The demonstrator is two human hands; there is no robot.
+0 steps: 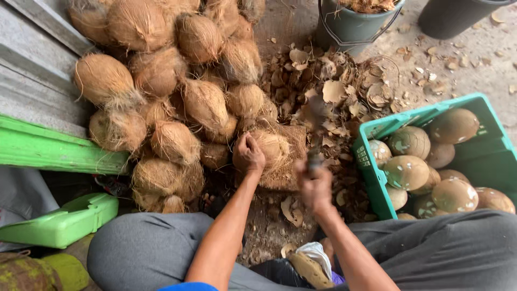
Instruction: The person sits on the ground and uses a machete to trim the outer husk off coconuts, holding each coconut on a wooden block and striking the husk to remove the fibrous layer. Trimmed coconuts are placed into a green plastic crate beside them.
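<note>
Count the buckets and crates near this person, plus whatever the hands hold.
Buckets: 2, a grey-green bucket and a dark bucket
Green crate: 1
Hairy coconut gripped by the left hand: 1
Blurred tool in the right hand: 1
Total: 5

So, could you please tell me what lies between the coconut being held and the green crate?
In the head view, broken shell pieces litter the ground between the coconut and the green crate; the right hand also raises a blurred tool there.
</note>
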